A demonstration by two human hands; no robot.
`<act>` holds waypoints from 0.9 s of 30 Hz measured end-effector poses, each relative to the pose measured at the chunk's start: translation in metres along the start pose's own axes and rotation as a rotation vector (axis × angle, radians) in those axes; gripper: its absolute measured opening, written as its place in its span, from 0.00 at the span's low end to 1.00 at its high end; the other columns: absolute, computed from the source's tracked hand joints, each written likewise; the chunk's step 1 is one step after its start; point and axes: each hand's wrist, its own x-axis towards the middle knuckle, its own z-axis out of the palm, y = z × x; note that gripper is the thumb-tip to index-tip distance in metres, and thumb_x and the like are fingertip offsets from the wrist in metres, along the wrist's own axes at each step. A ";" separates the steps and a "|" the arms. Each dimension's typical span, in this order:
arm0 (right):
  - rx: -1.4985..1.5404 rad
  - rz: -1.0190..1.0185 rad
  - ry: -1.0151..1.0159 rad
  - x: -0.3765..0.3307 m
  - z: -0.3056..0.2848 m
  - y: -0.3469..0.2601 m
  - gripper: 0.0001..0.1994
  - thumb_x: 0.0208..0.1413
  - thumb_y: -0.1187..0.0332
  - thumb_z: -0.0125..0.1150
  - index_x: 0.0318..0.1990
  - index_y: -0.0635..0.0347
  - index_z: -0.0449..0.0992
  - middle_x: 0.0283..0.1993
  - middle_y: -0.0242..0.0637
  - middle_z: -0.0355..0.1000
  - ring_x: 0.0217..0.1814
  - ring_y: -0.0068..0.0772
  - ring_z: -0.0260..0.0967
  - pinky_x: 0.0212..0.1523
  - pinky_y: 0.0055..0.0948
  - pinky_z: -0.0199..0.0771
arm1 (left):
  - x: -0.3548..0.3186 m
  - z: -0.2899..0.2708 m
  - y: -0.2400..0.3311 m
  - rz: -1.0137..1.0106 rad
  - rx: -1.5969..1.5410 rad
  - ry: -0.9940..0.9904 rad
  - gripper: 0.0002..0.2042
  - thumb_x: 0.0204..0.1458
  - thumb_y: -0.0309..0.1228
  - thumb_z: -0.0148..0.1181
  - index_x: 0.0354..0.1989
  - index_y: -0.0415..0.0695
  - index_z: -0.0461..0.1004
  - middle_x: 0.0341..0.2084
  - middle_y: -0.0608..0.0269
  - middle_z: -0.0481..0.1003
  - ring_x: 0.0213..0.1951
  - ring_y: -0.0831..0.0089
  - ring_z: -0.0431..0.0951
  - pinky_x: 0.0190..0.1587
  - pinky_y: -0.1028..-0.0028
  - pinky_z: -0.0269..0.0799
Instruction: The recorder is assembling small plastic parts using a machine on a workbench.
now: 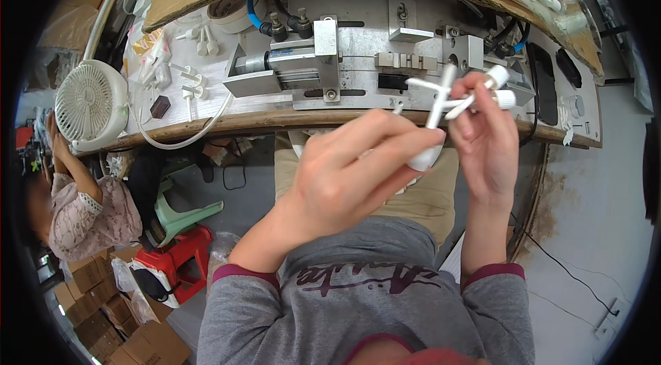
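**Above the lap, both hands on white plastic parts**

Just before the desk (206, 127) edge, the left hand (344, 172) pinches a white plastic stem piece (434, 117) between thumb and fingertips. The right hand (485, 141) grips a second white capped piece (499, 89), crossing and touching the first. Behind them a metal fixture (344, 55) sits on the desk, with a small white fan (89, 105) at far left.
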 end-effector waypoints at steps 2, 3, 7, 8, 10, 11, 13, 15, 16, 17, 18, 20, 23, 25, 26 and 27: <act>-0.131 -0.137 0.071 -0.001 -0.004 -0.004 0.10 0.66 0.67 0.54 0.47 0.66 0.73 0.40 0.37 0.73 0.25 0.14 0.61 0.19 0.15 0.58 | -0.005 -0.003 -0.004 -0.081 0.021 0.036 0.20 0.38 0.22 0.74 0.43 0.41 0.82 0.35 0.58 0.78 0.35 0.67 0.80 0.33 0.72 0.78; -0.173 -0.169 0.092 -0.003 -0.002 -0.006 0.09 0.65 0.70 0.57 0.47 0.66 0.74 0.40 0.38 0.73 0.25 0.15 0.63 0.21 0.15 0.60 | -0.008 0.001 -0.010 -0.147 0.109 0.041 0.18 0.39 0.23 0.74 0.42 0.41 0.82 0.37 0.58 0.79 0.34 0.68 0.81 0.34 0.73 0.78; -0.509 -0.256 0.151 -0.011 0.005 -0.003 0.08 0.62 0.77 0.59 0.47 0.70 0.74 0.45 0.44 0.74 0.30 0.24 0.74 0.27 0.18 0.72 | -0.007 0.018 -0.035 -0.026 0.443 -0.031 0.14 0.42 0.29 0.71 0.40 0.42 0.82 0.48 0.61 0.80 0.30 0.71 0.81 0.32 0.76 0.76; -0.556 -0.332 0.154 -0.011 0.008 -0.002 0.09 0.61 0.78 0.59 0.47 0.70 0.74 0.45 0.44 0.74 0.32 0.26 0.76 0.29 0.19 0.75 | -0.008 0.023 -0.038 -0.014 0.499 -0.041 0.14 0.42 0.29 0.71 0.40 0.43 0.82 0.49 0.62 0.80 0.28 0.71 0.80 0.31 0.76 0.75; -0.647 -0.481 0.159 -0.012 0.012 0.002 0.09 0.60 0.80 0.59 0.47 0.72 0.74 0.47 0.46 0.74 0.36 0.30 0.78 0.34 0.23 0.80 | -0.006 0.028 -0.038 0.008 0.608 -0.064 0.14 0.41 0.30 0.72 0.39 0.45 0.82 0.49 0.63 0.80 0.25 0.71 0.79 0.28 0.76 0.73; -0.689 -0.537 0.138 -0.013 0.011 0.000 0.08 0.59 0.82 0.58 0.46 0.71 0.75 0.48 0.47 0.73 0.39 0.33 0.79 0.38 0.27 0.84 | -0.002 0.028 -0.040 0.008 0.626 -0.087 0.14 0.41 0.31 0.72 0.38 0.45 0.82 0.49 0.64 0.80 0.23 0.71 0.78 0.27 0.76 0.72; -0.888 -0.691 0.124 -0.016 0.007 0.002 0.08 0.59 0.83 0.58 0.46 0.70 0.76 0.47 0.47 0.74 0.39 0.32 0.78 0.38 0.26 0.83 | 0.006 0.027 -0.043 0.010 0.664 -0.130 0.14 0.40 0.32 0.73 0.37 0.46 0.82 0.48 0.66 0.81 0.20 0.72 0.76 0.25 0.76 0.70; -1.145 -0.904 0.111 -0.014 0.000 0.004 0.10 0.53 0.83 0.64 0.43 0.68 0.79 0.43 0.46 0.76 0.37 0.33 0.78 0.36 0.26 0.82 | 0.005 0.028 -0.044 0.000 0.677 -0.120 0.13 0.40 0.33 0.72 0.37 0.47 0.82 0.48 0.67 0.81 0.19 0.71 0.75 0.24 0.76 0.70; -1.254 -1.009 0.069 -0.012 -0.002 0.002 0.11 0.49 0.82 0.66 0.42 0.68 0.80 0.41 0.45 0.77 0.37 0.33 0.78 0.35 0.26 0.81 | 0.004 0.028 -0.044 -0.003 0.684 -0.117 0.13 0.40 0.34 0.72 0.36 0.48 0.82 0.48 0.67 0.81 0.18 0.71 0.74 0.24 0.76 0.69; -1.363 -1.114 0.025 -0.011 -0.003 0.000 0.12 0.46 0.81 0.68 0.41 0.68 0.81 0.40 0.44 0.77 0.36 0.34 0.77 0.34 0.26 0.80 | 0.004 0.027 -0.044 -0.008 0.662 -0.115 0.14 0.40 0.33 0.73 0.37 0.48 0.83 0.47 0.67 0.81 0.19 0.71 0.75 0.25 0.76 0.70; -1.471 -1.219 -0.021 -0.009 -0.004 -0.001 0.13 0.43 0.80 0.70 0.40 0.68 0.81 0.38 0.43 0.77 0.35 0.34 0.77 0.33 0.26 0.79 | 0.003 0.024 -0.044 -0.013 0.641 -0.113 0.15 0.39 0.33 0.74 0.38 0.48 0.83 0.46 0.66 0.81 0.20 0.72 0.76 0.26 0.76 0.71; -1.465 -1.263 -0.051 -0.005 -0.009 0.004 0.18 0.34 0.78 0.71 0.39 0.68 0.82 0.35 0.41 0.76 0.31 0.34 0.75 0.28 0.26 0.75 | 0.003 0.022 -0.042 -0.094 0.429 -0.091 0.17 0.38 0.32 0.75 0.40 0.47 0.83 0.43 0.64 0.82 0.22 0.74 0.78 0.28 0.77 0.73; -1.487 -1.246 -0.123 -0.003 -0.014 0.011 0.22 0.29 0.78 0.67 0.40 0.69 0.82 0.34 0.41 0.73 0.27 0.34 0.72 0.24 0.27 0.72 | 0.003 0.016 -0.023 -0.216 -0.079 -0.053 0.21 0.36 0.29 0.78 0.42 0.43 0.82 0.37 0.61 0.82 0.28 0.75 0.81 0.33 0.77 0.77; -1.506 -1.324 -0.169 0.000 -0.012 0.016 0.22 0.30 0.76 0.65 0.41 0.71 0.81 0.34 0.42 0.74 0.28 0.35 0.72 0.23 0.27 0.72 | -0.002 0.015 -0.010 -0.171 -0.219 -0.056 0.21 0.37 0.26 0.78 0.43 0.39 0.81 0.33 0.61 0.81 0.32 0.75 0.82 0.36 0.77 0.78; -1.509 -1.336 -0.181 -0.001 -0.010 0.019 0.22 0.30 0.75 0.65 0.41 0.71 0.81 0.34 0.42 0.74 0.28 0.35 0.72 0.23 0.28 0.72 | -0.002 0.014 -0.004 -0.204 -0.234 -0.052 0.19 0.39 0.25 0.77 0.43 0.39 0.82 0.31 0.61 0.81 0.31 0.75 0.81 0.36 0.77 0.79; -1.508 -1.335 -0.185 -0.001 -0.010 0.019 0.22 0.32 0.74 0.64 0.42 0.71 0.81 0.35 0.43 0.74 0.29 0.37 0.74 0.26 0.28 0.74 | -0.003 0.014 -0.004 -0.235 -0.278 -0.032 0.19 0.40 0.25 0.76 0.43 0.39 0.82 0.32 0.61 0.80 0.31 0.76 0.81 0.36 0.76 0.79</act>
